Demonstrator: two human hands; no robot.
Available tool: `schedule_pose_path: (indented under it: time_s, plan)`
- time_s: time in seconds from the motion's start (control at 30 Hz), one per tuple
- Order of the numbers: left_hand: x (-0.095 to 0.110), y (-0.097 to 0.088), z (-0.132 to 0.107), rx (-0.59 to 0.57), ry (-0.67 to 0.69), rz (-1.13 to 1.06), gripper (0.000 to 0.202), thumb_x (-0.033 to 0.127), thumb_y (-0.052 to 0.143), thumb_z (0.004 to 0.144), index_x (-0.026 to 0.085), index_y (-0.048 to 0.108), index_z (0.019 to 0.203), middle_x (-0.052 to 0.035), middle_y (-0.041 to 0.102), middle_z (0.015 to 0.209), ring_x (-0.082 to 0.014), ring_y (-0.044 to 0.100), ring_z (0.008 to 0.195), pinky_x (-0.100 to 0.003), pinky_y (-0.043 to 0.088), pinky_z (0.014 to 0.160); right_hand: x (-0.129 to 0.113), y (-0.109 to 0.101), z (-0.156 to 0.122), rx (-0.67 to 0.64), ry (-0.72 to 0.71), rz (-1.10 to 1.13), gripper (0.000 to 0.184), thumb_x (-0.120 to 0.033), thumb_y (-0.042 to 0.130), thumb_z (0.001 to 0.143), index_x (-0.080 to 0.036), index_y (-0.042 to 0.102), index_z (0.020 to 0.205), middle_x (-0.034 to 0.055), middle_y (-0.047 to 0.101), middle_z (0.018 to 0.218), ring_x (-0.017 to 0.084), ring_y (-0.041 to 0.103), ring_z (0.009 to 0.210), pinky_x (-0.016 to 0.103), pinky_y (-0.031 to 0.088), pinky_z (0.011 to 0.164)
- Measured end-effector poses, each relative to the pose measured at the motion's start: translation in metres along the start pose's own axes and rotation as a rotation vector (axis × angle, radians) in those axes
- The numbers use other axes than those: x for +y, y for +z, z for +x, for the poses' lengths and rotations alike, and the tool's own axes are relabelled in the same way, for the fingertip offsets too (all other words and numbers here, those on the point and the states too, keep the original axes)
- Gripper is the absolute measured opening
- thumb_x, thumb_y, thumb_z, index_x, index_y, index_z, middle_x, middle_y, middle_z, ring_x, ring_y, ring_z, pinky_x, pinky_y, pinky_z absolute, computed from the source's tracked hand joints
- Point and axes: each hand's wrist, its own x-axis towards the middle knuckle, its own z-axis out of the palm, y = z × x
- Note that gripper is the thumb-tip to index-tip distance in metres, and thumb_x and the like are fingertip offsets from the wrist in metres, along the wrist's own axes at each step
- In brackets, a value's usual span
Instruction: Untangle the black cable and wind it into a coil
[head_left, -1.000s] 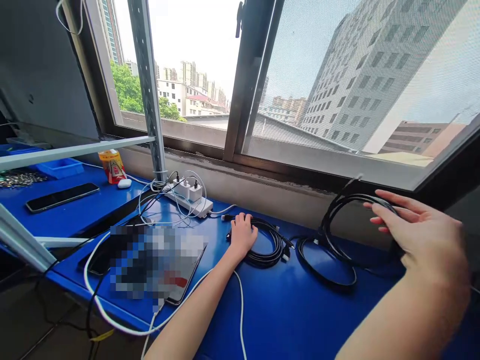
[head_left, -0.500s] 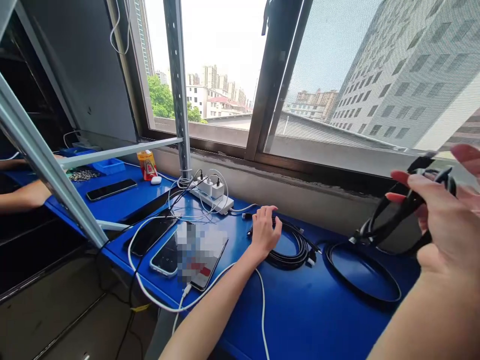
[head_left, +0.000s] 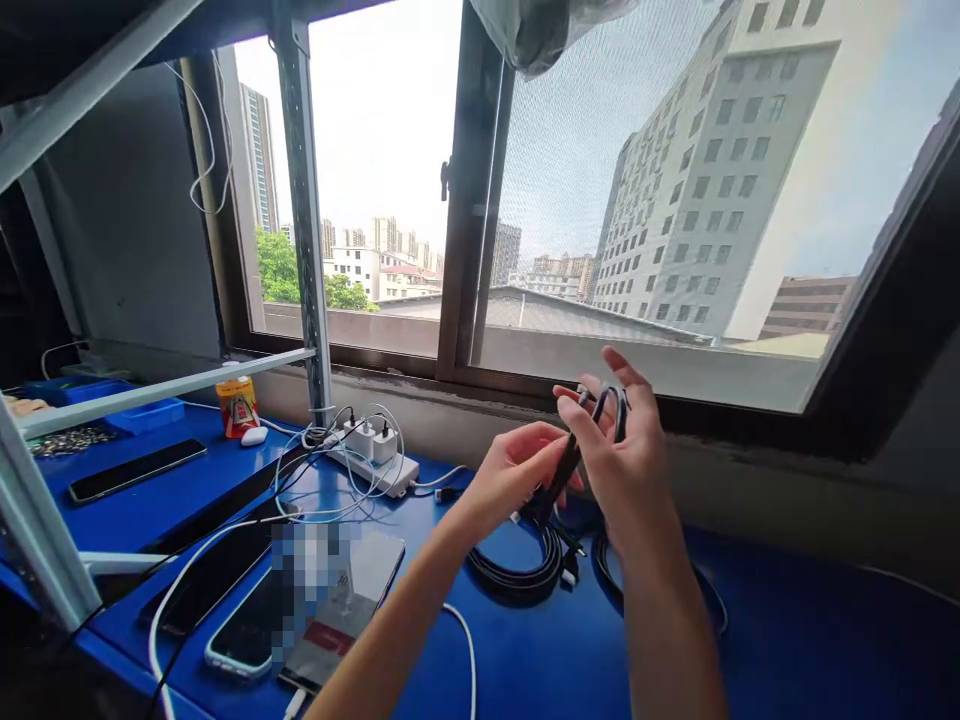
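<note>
The right hand, out at the far right a moment ago, is now in beside the left hand, which has left the coil on the table. So both hands now work on one black cable, held up above the coil's far side. The right grips it between thumb and fingers, forefinger raised; the left's fingers close around its lower part, fingertips partly hidden. Another loop lies right of the coil, partly behind the right forearm.

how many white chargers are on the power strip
2: the left charger and the right charger, side by side on the power strip; tangled cables may hide another.
</note>
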Motion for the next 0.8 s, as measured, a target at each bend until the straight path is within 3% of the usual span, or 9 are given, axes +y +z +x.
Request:
schedule_pose_path:
  time_s: [0.03, 0.13, 0.2, 0.27, 0.37, 0.47, 0.6, 0.7, 0.8]
  plan:
    - [0.013, 0.002, 0.003, -0.05, -0.023, -0.048, 0.056, 0.069, 0.063, 0.066, 0.015, 0.065, 0.081, 0.0033, 0.056, 0.051, -0.0093, 0.049, 0.043, -0.02, 0.038, 0.045, 0.001, 0.0, 0.001, -0.015, 0.024, 0.007, 0.072, -0.041, 0.067, 0.065, -0.022, 0.047, 0.131, 0.0138, 0.057, 0.127, 0.024, 0.064, 0.101, 0.04, 0.052, 0.09]
    - [0.044, 0.006, 0.005, -0.192, -0.154, -0.098, 0.058, 0.068, 0.041, 0.081, 0.015, 0.064, 0.081, 0.0002, 0.055, 0.046, -0.0108, 0.049, 0.038, -0.02, 0.034, 0.039, 0.001, -0.003, 0.005, -0.054, 0.082, -0.002, 0.075, -0.05, 0.066, 0.064, -0.023, 0.048, 0.132, 0.0143, 0.055, 0.133, 0.027, 0.063, 0.105, 0.042, 0.052, 0.089]
    - [0.055, 0.009, 0.003, -0.177, -0.156, -0.031, 0.043, 0.057, 0.048, 0.084, 0.016, 0.06, 0.081, 0.0037, 0.05, 0.042, -0.0083, 0.044, 0.035, -0.018, 0.033, 0.039, 0.001, -0.006, 0.008, -0.074, 0.068, -0.018, 0.074, -0.056, 0.064, 0.065, -0.022, 0.05, 0.13, 0.0133, 0.061, 0.124, 0.027, 0.062, 0.107, 0.042, 0.052, 0.089]
    - [0.058, 0.011, 0.002, -0.084, -0.101, 0.005, 0.029, 0.046, 0.059, 0.082, 0.017, 0.056, 0.079, 0.0097, 0.04, 0.039, -0.0046, 0.033, 0.033, -0.016, 0.028, 0.037, 0.002, -0.009, 0.013, -0.092, 0.044, -0.013, 0.071, -0.058, 0.062, 0.067, -0.021, 0.052, 0.126, 0.0117, 0.067, 0.113, 0.025, 0.064, 0.101, 0.04, 0.052, 0.088]
    - [0.05, 0.01, 0.006, 0.072, -0.03, -0.046, 0.028, 0.044, 0.061, 0.08, 0.018, 0.052, 0.076, 0.0135, 0.031, 0.038, -0.0025, 0.022, 0.032, -0.015, 0.021, 0.034, 0.005, -0.013, 0.019, -0.074, 0.03, -0.013, 0.065, -0.056, 0.059, 0.069, -0.021, 0.053, 0.124, 0.0095, 0.07, 0.103, 0.023, 0.068, 0.088, 0.04, 0.054, 0.084]
    - [0.039, 0.006, 0.015, 0.18, -0.011, -0.073, 0.033, 0.049, 0.058, 0.08, 0.019, 0.048, 0.071, 0.0128, 0.033, 0.035, -0.0033, 0.025, 0.03, -0.015, 0.023, 0.033, 0.006, -0.014, 0.021, -0.047, 0.041, -0.029, 0.068, -0.052, 0.06, 0.069, -0.023, 0.049, 0.129, 0.0094, 0.069, 0.105, 0.024, 0.069, 0.081, 0.037, 0.056, 0.07]
    - [0.032, 0.001, 0.024, 0.362, 0.007, -0.091, 0.037, 0.05, 0.051, 0.085, 0.02, 0.043, 0.065, 0.0092, 0.04, 0.036, -0.0045, 0.035, 0.032, -0.015, 0.024, 0.034, 0.004, -0.01, 0.016, -0.13, 0.124, -0.005, 0.076, -0.056, 0.058, 0.074, -0.026, 0.036, 0.14, 0.0089, 0.069, 0.107, 0.017, 0.062, 0.051, 0.032, 0.052, 0.046]
    - [0.032, -0.002, 0.023, 0.429, 0.03, -0.201, 0.037, 0.052, 0.046, 0.088, 0.02, 0.041, 0.07, 0.0107, 0.039, 0.038, -0.0046, 0.034, 0.029, -0.015, 0.019, 0.031, 0.004, -0.005, 0.013, -0.116, 0.1, -0.03, 0.077, -0.059, 0.057, 0.076, -0.026, 0.032, 0.141, 0.0065, 0.07, 0.099, 0.011, 0.053, 0.038, 0.029, 0.051, 0.044]
    - [0.034, -0.007, 0.021, 0.444, 0.057, -0.315, 0.039, 0.053, 0.045, 0.09, 0.021, 0.039, 0.07, 0.0125, 0.034, 0.038, -0.0026, 0.025, 0.027, -0.015, 0.016, 0.03, 0.004, -0.002, 0.013, -0.041, 0.081, -0.084, 0.085, -0.06, 0.065, 0.069, -0.025, 0.031, 0.139, 0.0051, 0.07, 0.095, 0.012, 0.057, 0.043, 0.027, 0.051, 0.042]
